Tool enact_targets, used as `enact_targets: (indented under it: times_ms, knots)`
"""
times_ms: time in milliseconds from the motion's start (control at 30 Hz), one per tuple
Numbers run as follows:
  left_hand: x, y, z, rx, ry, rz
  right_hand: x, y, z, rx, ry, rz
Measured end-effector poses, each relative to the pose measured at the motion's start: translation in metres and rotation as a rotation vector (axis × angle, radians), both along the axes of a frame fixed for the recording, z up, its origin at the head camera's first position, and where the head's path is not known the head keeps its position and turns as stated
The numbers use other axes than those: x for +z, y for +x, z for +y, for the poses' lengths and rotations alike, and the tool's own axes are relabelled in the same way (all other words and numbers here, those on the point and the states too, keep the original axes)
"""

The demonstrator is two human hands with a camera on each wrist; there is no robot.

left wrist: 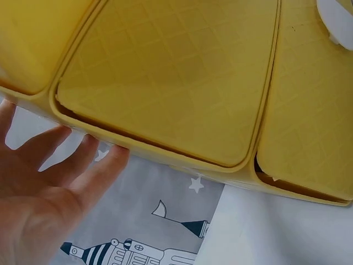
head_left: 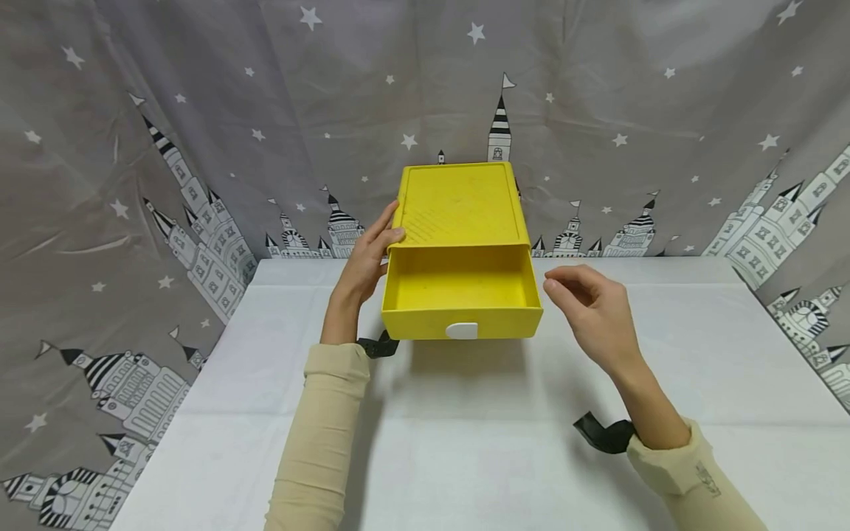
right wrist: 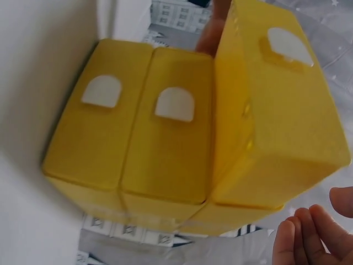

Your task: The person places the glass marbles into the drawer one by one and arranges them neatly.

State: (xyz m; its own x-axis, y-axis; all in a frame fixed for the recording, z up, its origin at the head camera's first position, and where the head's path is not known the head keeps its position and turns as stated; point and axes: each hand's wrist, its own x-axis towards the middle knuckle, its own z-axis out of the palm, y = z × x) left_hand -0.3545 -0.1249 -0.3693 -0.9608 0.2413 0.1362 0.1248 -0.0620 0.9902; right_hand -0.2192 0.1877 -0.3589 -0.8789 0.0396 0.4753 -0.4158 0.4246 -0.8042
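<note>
A yellow plastic drawer unit (head_left: 465,203) stands on the white table, three drawers high. Its top drawer (head_left: 412,324) is pulled out, with a white tab handle (head_left: 462,330) on the front and nothing inside. The two lower drawers (right wrist: 165,149) are pushed in, as the right wrist view shows. My left hand (head_left: 361,262) rests against the unit's left side, thumb at the top edge; in the left wrist view its spread fingertips touch the yellow rim (left wrist: 149,149). My right hand (head_left: 598,317) hovers just right of the pulled-out drawer, fingers loosely bent, holding nothing visible.
A white cloth (head_left: 465,457) covers the table. Behind and at both sides hangs a grey curtain (head_left: 265,88) printed with castles and stars. A black strap end (head_left: 604,434) dangles from the right wrist, another (head_left: 378,345) from the left.
</note>
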Motion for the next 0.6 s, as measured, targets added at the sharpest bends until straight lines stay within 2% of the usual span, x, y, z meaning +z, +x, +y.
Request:
enact_targets:
  times_ms: [267,600]
  knots:
    - [-0.001,-0.001,-0.001,-0.012,0.011,-0.002,-0.014,-0.009,0.021,-0.087,0.029,-0.106]
    - [-0.002,-0.001,-0.001,-0.007,0.015,-0.006,-0.026,-0.009,0.042,-0.153,0.019,-0.145]
